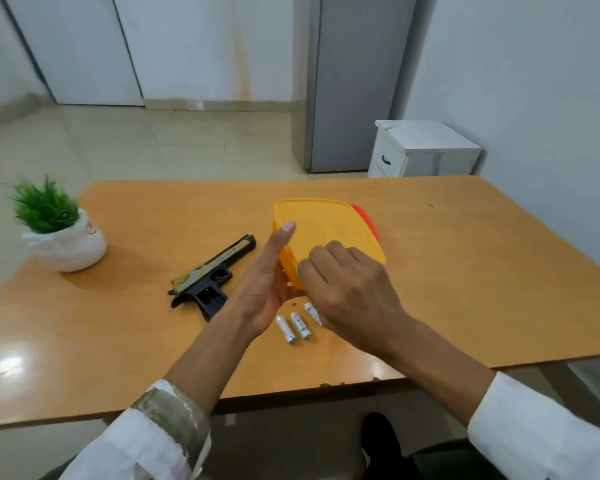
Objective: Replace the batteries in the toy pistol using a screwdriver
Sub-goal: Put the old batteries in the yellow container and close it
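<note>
A black and gold toy pistol [211, 279] lies on its side on the wooden table [465, 258], left of my hands. Three white batteries [296, 324] lie side by side near the front edge; my right hand partly covers the rightmost one. A yellow lid [323, 230] is tilted up over an orange box [367, 220]. My left hand [267, 282] holds the lid's left edge, thumb straight up along it. My right hand [350, 289] curls its fingers over the lid's near corner. No screwdriver is in view.
A small green plant in a white pot [61, 230] stands at the table's left end. A white bedside cabinet [420, 150] and a grey door stand beyond the far edge. My knee and a dark shoe show under the front edge.
</note>
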